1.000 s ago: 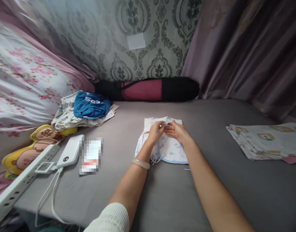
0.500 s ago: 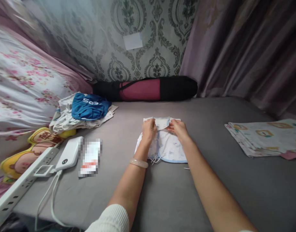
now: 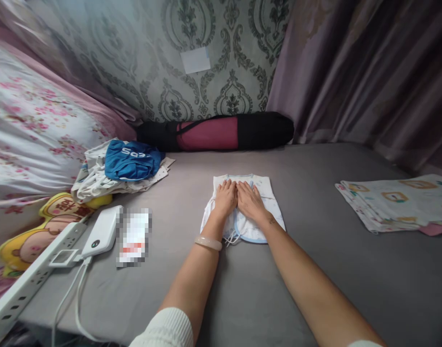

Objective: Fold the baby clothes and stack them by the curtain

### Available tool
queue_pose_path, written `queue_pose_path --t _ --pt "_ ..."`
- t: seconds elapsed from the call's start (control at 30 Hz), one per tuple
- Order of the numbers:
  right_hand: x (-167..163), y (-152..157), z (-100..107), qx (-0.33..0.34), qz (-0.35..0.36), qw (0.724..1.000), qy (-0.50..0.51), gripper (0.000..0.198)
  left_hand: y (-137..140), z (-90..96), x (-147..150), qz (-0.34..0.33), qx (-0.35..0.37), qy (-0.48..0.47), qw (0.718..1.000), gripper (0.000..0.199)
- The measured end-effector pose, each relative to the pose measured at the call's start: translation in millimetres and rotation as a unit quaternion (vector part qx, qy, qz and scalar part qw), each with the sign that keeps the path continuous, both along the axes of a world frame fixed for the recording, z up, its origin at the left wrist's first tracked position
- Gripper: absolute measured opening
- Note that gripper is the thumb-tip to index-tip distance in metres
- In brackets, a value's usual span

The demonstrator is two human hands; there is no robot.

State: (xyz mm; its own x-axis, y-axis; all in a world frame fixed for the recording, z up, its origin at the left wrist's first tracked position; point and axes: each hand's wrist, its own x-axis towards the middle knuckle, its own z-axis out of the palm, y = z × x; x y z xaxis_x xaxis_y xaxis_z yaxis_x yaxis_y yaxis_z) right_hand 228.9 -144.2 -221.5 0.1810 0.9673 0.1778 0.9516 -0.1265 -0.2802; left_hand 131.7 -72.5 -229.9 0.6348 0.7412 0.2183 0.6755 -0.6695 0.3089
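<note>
A small white baby shirt (image 3: 259, 229) with blue edging and thin white ties lies folded on the grey bed sheet (image 3: 307, 193). My left hand (image 3: 225, 197) rests flat on its upper middle, fingers stretched away from me. Beside it, my right hand (image 3: 250, 202) also lies flat on the cloth, with the fingers pointing forward and the two hands nearly touching at the thumbs. Neither hand grips the fabric. The cloth under both palms is hidden.
Folded printed cloths (image 3: 397, 205) lie to the right. At the left are a blue garment (image 3: 134, 161) on a clothes pile, a white power bank (image 3: 102, 231) with cables, a power strip (image 3: 29, 274) and a blurred packet (image 3: 134, 236). A black-and-red bag (image 3: 208, 133) lies along the wall.
Both hands have let go of the shirt's upper edge and now press flat on it. My right hand has moved left, towards the other. The raised flap now lies down.
</note>
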Motion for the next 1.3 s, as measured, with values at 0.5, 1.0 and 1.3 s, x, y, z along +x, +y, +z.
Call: queue_pose_path --t 0.5,1.0,1.3 --pt "13 8 0 -0.045 -0.1 0.994 -0.022 0.058 13 0.6 -4 -0.003 0.062 0.096 0.993 0.054" --pt "43 28 5 -0.075 -0.086 0.993 -0.035 0.056 58 3.0 -11 -0.059 0.005 0.129 0.99 0.065" --pt "40 -4 3 -0.068 -0.011 0.996 -0.05 0.061 50 8.5 -34 -0.118 0.012 0.138 0.983 0.067"
